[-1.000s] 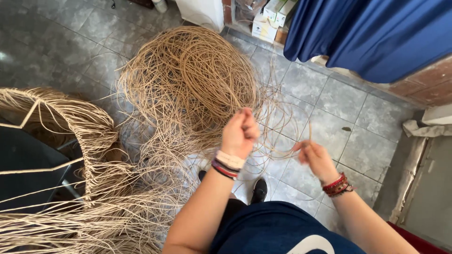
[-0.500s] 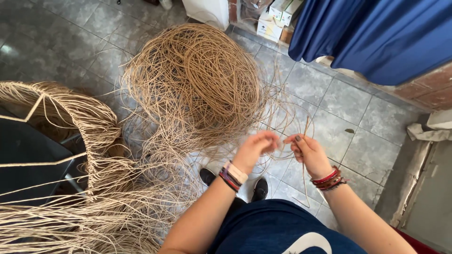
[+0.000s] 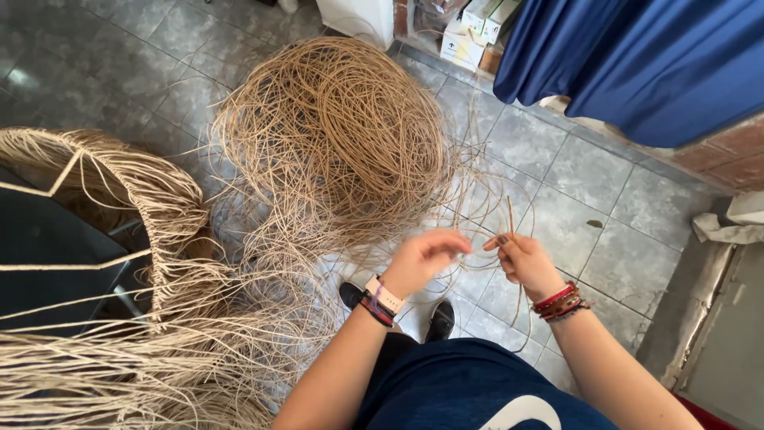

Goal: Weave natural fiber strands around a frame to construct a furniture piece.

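Rattan strand [image 3: 510, 219], thin and pale, stands up from the right hand [image 3: 521, 259], which is closed on it with the fingers curled around its lower part, above the tiled floor [image 3: 557, 175] and in front of the person's knees. The left hand [image 3: 426, 259] is just beside, its fingers half bent and its fingertips reaching to the right hand; it seems to pinch the same fibre, but I cannot tell this for sure. The strand runs back toward the big loose coil of rattan [image 3: 342, 135] that lies on the floor near its far edge, by the white box [image 3: 461, 48]. To do this step well, I think the hands should stay close together, draw one fibre only, and pull gently along its length so that it does not catch in the tangle or break. I count one coil on the floor, one frame wrapped with fibres [image 3: 119, 207] at the left edge, two hands, two black shoes [image 3: 442, 318], one blue curtain [image 3: 637, 64], one pale watch on the left wrist, and bracelets on both wrists.
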